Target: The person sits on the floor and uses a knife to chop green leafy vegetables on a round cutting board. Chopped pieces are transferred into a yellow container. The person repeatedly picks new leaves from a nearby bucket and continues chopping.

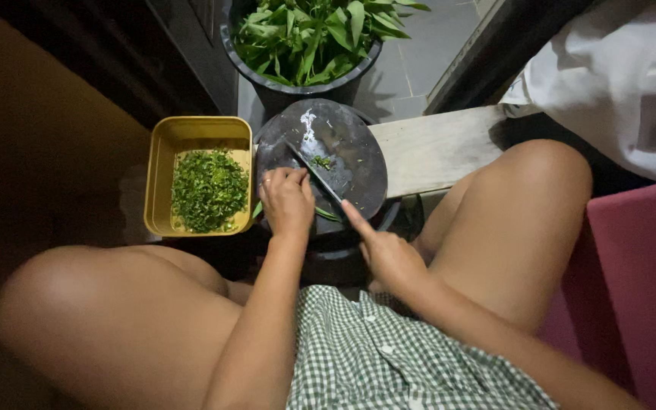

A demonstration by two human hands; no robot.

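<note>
View: I look straight down from the head camera onto my lap, bare knees at lower left and right of centre, checked green-and-white shorts at the bottom.
Left hand (288,201): I see it at frame centre, fingers curled down onto the near left edge of the round dark chopping board (343,144); the grip is narrow, bunched over green stems (326,214) that poke out beside it, though I cannot tell how firmly they are pinched.
Right hand (389,254): just right of and below centre; its grip is closed around the handle of the knife (314,175), index finger stretched along the back of the blade.
Knife: the dark blade runs diagonally up and left across the board, its edge lying just beside the left hand's fingertips.
Cut bits: a small heap of chopped greens (321,161) sits on the board, touching the blade.
Board: it rests on a dark round stand between my knees, centre of the frame, a pale smear near its top.
Yellow tray (162,152): left of the board and touching it, holding a bed of finely chopped leaves (208,190).
Bucket (275,83): top centre, dark, full of whole leafy greens (305,30).
Wooden plank (434,148): right of the board, pale.
Cloth: white fabric (624,76) at upper right, pink surface (639,281) at right edge.
</note>
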